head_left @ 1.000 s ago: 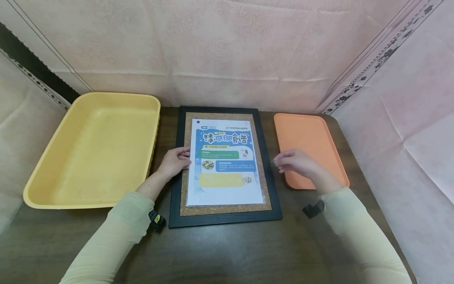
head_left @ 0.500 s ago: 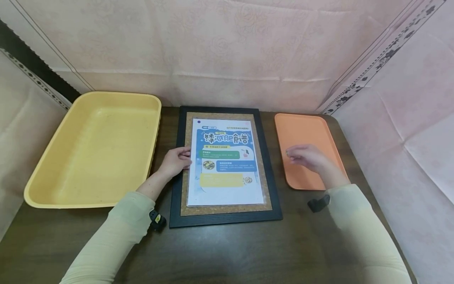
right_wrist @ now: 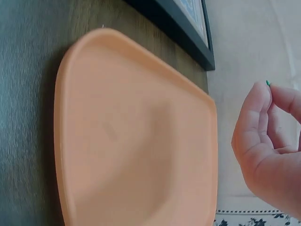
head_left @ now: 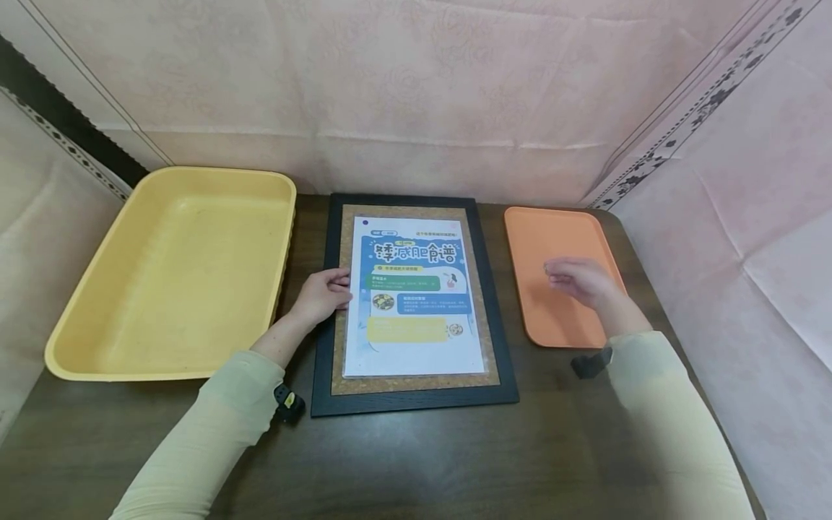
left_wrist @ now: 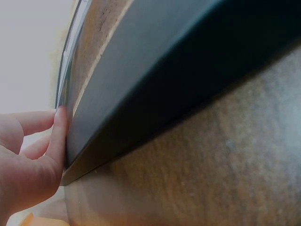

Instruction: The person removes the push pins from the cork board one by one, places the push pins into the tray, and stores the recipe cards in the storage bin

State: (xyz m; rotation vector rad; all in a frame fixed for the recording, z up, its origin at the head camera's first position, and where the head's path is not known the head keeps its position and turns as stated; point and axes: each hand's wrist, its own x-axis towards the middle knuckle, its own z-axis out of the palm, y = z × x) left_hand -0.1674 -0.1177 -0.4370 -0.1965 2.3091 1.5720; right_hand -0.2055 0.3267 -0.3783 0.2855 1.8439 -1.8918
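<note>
A printed sheet (head_left: 416, 357) with a blue title and coloured text boxes lies on a cork board (head_left: 416, 386) in a black frame (head_left: 416, 402). A round purple spot (head_left: 365, 222) marks the sheet's upper left corner. At the sheet's left edge, my left hand (head_left: 322, 296) pinches it between thumb and finger, as the left wrist view shows. My right hand (head_left: 580, 282) is raised over the orange tray (head_left: 552, 227). Its thumb and fingertip pinch a tiny green object (right_wrist: 268, 83), mostly hidden by the fingers; I cannot tell its kind.
A large yellow tray (head_left: 169, 289) stands on the left of the dark wooden table (head_left: 416, 469). Pale pink cloth (head_left: 416, 94) hangs behind the table and along both sides. Each forearm has a small black camera at the wrist.
My right hand has moved rightward from beside the frame to over the orange tray, still pinching. The left hand stays at the sheet's left edge.
</note>
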